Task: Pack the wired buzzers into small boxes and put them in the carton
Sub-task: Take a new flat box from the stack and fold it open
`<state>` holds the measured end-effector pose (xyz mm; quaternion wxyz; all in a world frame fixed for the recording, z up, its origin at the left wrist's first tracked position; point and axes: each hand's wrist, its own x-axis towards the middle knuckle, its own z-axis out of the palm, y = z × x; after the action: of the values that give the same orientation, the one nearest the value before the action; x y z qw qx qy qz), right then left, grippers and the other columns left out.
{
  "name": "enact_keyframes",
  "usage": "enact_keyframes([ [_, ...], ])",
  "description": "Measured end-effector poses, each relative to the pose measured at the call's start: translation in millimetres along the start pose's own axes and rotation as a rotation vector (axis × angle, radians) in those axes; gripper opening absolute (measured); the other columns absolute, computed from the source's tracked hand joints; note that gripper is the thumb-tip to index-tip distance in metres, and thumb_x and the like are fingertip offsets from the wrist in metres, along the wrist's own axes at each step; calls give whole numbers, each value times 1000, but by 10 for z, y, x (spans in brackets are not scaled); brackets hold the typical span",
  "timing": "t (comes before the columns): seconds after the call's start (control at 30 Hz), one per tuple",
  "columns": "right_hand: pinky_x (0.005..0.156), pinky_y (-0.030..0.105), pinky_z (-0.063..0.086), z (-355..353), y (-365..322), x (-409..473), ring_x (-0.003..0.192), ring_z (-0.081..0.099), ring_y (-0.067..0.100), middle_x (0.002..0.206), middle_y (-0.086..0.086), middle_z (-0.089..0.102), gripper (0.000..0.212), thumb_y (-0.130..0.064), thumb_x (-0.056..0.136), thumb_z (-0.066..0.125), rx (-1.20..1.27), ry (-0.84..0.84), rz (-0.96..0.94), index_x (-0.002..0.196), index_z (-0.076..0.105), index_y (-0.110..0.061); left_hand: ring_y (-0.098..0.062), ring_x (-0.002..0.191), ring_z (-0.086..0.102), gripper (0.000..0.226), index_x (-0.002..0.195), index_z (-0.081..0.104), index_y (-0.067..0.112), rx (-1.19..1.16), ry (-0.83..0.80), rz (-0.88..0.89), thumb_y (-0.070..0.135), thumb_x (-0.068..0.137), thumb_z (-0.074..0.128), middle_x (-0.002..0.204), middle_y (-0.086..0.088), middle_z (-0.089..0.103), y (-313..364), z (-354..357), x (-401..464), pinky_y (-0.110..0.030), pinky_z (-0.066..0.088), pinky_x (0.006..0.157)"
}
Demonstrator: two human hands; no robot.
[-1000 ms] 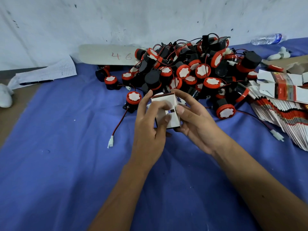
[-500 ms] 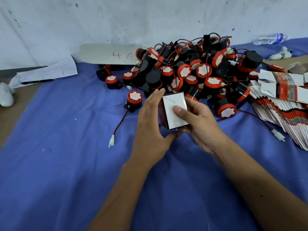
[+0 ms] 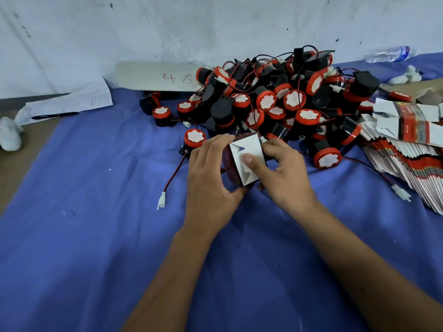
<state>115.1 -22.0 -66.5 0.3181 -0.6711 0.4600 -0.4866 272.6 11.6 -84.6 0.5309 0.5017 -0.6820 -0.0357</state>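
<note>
L hand [image 3: 211, 178] + R hand [image 3: 280, 171] grip small box [image 3: 247, 161] | R thumb on end flap | risk: flap untucked, springs open if you ease off

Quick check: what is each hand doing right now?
Left hand: grips the small red-and-white cardboard box.
Right hand: holds the same box, thumb pressing its white end flap.

Probably a small packing workshop: a heap of buzzers [image 3: 275, 101] and flat boxes [image 3: 405, 154] on a cloth-covered table [image 3: 96, 212] against a scuffed wall [image 3: 167, 27].
</note>
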Motion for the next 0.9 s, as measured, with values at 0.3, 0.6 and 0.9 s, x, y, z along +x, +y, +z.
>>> enact_keyframes([
  [0.3,70,47,59,39,-48,-30,95,65,14,103,-2,66,16,-32,95,71,-49,90,11,95,77,-17,-15,120,51,74,137,50,25,40,-4,10,25,73,88,134,9,57,56,4,0,-15,36,100],
  [0.6,79,35,55,42,-26,-23,96,62,10,102,-3,63,20,-38,99,64,-112,95,-72,103,75,-22,-13,125,51,77,140,51,23,-11,5,-27,27,74,90,137,10,55,52,1,-2,-37,50,99],
  [0.9,89,34,51,19,-71,-20,104,59,10,106,-8,62,27,-44,104,47,18,13,-71,118,69,-38,-21,128,56,90,141,48,21,-135,19,-148,34,67,98,137,10,56,-16,-12,19,-41,59,89],
])
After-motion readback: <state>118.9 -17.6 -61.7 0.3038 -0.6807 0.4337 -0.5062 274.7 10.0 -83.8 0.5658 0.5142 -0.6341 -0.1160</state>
